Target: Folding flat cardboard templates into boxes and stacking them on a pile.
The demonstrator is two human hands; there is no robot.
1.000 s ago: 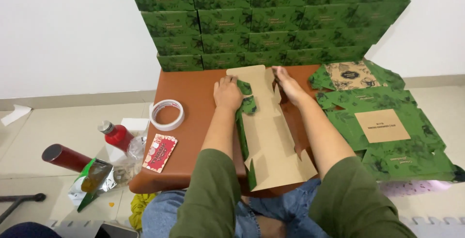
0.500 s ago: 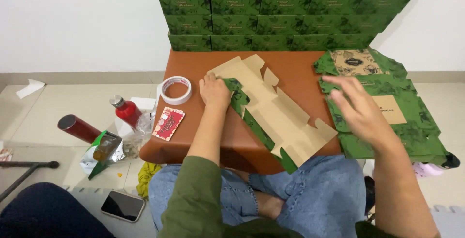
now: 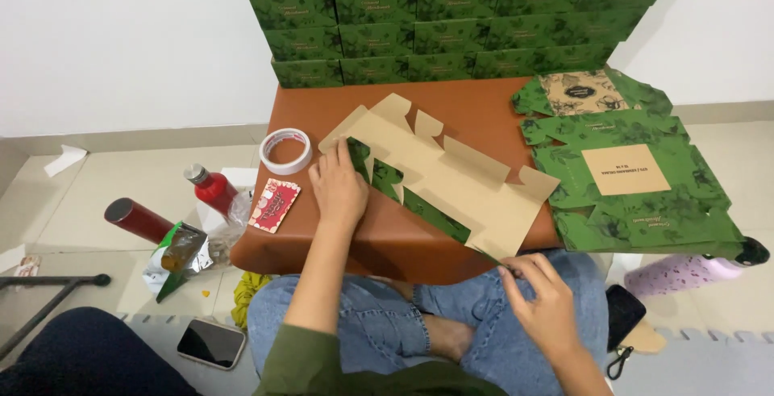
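Evidently your left hand (image 3: 339, 189) lay flat, pinning the unfolded carton (image 3: 451, 178) to the surface (image 3: 476, 106), so your right hand (image 3: 544, 303) could pinch its near corner.

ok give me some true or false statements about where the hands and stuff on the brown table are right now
1. The left hand presses on the flat, unfolded cardboard box blank, tan inside and green outside. True.
2. The right hand rests on the white roll of tape. False: it is at the blank's near corner, far from the tape.
3. The tape roll lies on the brown table, left of the blank. True.
4. The red bottle with a silver cap stands on the table. False: it is on the floor beside the table.
5. Folded green boxes are stacked against the wall behind the table. True.
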